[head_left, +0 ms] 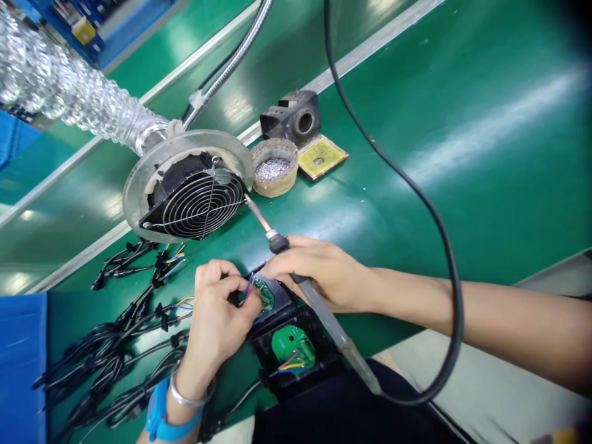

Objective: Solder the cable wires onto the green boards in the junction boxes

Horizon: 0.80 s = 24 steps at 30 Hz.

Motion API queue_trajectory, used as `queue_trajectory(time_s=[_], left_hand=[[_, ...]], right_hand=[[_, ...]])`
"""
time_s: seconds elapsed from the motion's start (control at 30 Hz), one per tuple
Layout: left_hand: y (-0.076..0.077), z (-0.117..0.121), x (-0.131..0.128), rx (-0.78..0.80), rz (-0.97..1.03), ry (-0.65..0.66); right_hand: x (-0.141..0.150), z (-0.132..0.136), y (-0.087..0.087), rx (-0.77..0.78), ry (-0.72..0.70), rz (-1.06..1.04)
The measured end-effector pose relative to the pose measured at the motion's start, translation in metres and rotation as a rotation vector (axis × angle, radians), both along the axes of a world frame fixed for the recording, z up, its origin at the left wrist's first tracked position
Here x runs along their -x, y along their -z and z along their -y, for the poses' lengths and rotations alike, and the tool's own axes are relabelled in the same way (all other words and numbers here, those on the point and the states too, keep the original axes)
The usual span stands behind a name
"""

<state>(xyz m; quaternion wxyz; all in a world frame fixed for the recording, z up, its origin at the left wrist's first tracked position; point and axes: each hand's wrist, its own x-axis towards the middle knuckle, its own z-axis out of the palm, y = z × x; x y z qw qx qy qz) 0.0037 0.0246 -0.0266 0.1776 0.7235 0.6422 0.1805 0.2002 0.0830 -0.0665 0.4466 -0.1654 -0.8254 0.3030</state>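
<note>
My right hand (324, 271) is closed round a soldering iron (319, 305), whose metal tip points up-left toward the fan. My left hand (219, 314) pinches coloured wires (248, 288) against a small round green circuit board (265, 295) seated in a black fixture (296, 345). A second green round board (293, 346) with coloured wires sits lower in the same fixture. The iron's black cord (435, 222) loops over my right forearm.
A fume-extraction fan (194, 194) on a silver flexible duct (69, 92) hangs just above the work. Behind it stand a tin of solder dross (274, 168), a black iron holder (292, 117) and a yellow sponge (321, 157). Black wire harnesses (120, 333) lie left on the green belt (462, 135).
</note>
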Motion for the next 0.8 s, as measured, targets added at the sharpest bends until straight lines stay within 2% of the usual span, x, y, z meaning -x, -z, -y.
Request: queue_trajectory(time_s=[0.2, 0.37, 0.5, 0.67, 0.8], left_hand=[[0.0, -0.002, -0.003, 0.15, -0.025, -0.047], [-0.003, -0.004, -0.003, 0.181, 0.004, -0.057], [-0.008, -0.008, -0.005, 0.222, -0.042, -0.009], [-0.013, -0.005, -0.008, 0.198, -0.194, 0.016], [-0.01, -0.003, -0.007, 0.208, -0.107, -0.014]], right_hand=[[-0.006, 0.011, 0.001, 0.07, 0.079, 0.009], [-0.008, 0.008, -0.002, 0.06, -0.078, 0.232], [-0.011, 0.005, -0.005, 0.1, -0.163, 0.3], [-0.008, 0.011, -0.001, 0.049, -0.123, 0.301], [-0.006, 0.013, -0.002, 0.032, -0.089, 0.248]])
